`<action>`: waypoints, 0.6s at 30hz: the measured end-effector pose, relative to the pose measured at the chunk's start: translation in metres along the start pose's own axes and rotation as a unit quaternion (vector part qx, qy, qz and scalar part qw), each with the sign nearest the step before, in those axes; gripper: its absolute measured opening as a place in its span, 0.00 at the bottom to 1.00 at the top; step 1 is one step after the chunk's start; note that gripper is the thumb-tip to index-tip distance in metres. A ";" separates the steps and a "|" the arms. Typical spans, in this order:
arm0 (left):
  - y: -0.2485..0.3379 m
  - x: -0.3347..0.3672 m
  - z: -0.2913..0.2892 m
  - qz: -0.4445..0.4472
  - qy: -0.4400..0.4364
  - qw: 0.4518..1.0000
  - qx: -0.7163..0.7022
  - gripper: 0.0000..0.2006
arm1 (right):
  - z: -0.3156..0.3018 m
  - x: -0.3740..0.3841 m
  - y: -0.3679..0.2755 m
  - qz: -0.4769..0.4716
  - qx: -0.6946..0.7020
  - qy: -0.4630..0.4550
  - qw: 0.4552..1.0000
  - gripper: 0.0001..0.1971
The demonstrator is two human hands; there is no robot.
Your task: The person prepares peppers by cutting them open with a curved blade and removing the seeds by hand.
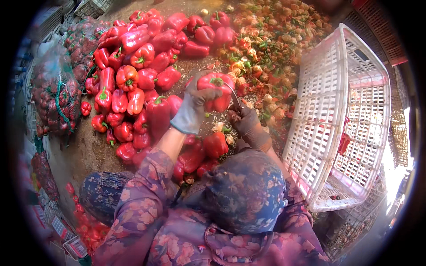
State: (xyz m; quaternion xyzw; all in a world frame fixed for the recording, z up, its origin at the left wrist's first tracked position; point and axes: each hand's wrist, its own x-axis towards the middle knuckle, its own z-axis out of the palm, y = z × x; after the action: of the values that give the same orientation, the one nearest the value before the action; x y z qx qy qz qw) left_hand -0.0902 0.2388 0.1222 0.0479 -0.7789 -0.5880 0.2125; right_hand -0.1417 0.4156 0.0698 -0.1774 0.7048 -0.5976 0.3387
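My left hand [191,107], in a light grey glove, is closed around a large red bell pepper [220,103]. Its green stem end faces up. My right hand [249,127], in a dark brown stained glove, grips a small knife [235,98]. The thin blade lies against the right side of the pepper, near the stem; how deep it goes I cannot tell. The knife's handle is mostly hidden by the fingers. Several whole red bell peppers [158,116] are heaped just left of my hands, and others [215,145] lie below them, close to my knees.
At the upper right spreads a heap of cut-out pepper cores [277,53] with green stems. A white plastic crate [316,115] stands on its side at the right, a red piece inside. Mesh sacks of red peppers [55,95] stand at the left. Scattered seeds dot the brown floor [80,155].
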 end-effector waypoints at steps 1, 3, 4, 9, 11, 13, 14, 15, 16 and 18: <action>-0.014 -0.004 0.007 -0.030 0.018 0.999 -0.035 0.24 | -0.003 -0.005 0.003 -0.001 0.006 -0.011 1.000 0.12; -0.016 -0.010 0.020 -0.093 0.061 0.988 -0.105 0.19 | 0.007 -0.013 0.031 0.030 0.045 0.004 0.999 0.10; -0.011 -0.006 0.031 -0.097 0.099 0.981 -0.137 0.18 | 0.011 -0.018 0.030 0.089 0.079 -0.008 0.993 0.09; 0.020 0.021 0.026 -0.184 0.131 0.834 -0.504 0.24 | -0.029 -0.027 0.004 0.059 -0.035 -0.004 0.998 0.18; 0.034 0.024 0.023 -0.177 0.097 0.847 -0.491 0.27 | -0.039 -0.022 -0.018 -0.007 0.031 0.032 0.999 0.22; 0.031 0.014 0.017 -0.209 0.039 0.878 -0.428 0.33 | -0.040 -0.014 -0.087 -0.015 0.180 0.043 0.983 0.24; 0.035 0.012 0.020 -0.219 -0.014 0.878 -0.425 0.35 | -0.042 -0.013 -0.095 -0.002 0.189 0.008 0.982 0.26; 0.040 0.010 0.020 -0.215 -0.018 0.897 -0.385 0.35 | -0.043 -0.013 -0.101 0.010 0.199 -0.028 0.980 0.28; 0.044 0.008 0.018 -0.210 -0.022 0.915 -0.343 0.36 | -0.044 -0.012 -0.104 0.023 0.209 -0.065 0.976 0.29; 0.034 0.010 0.025 -0.116 0.077 0.980 -0.142 0.38 | -0.039 -0.006 -0.094 -0.034 0.198 -0.011 0.980 0.31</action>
State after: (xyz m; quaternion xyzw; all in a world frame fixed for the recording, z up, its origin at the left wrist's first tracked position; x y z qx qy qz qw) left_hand -0.1030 0.2687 0.1514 0.1521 -0.6581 -0.7079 0.2067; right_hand -0.1788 0.4266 0.1643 -0.1371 0.5625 -0.7344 0.3541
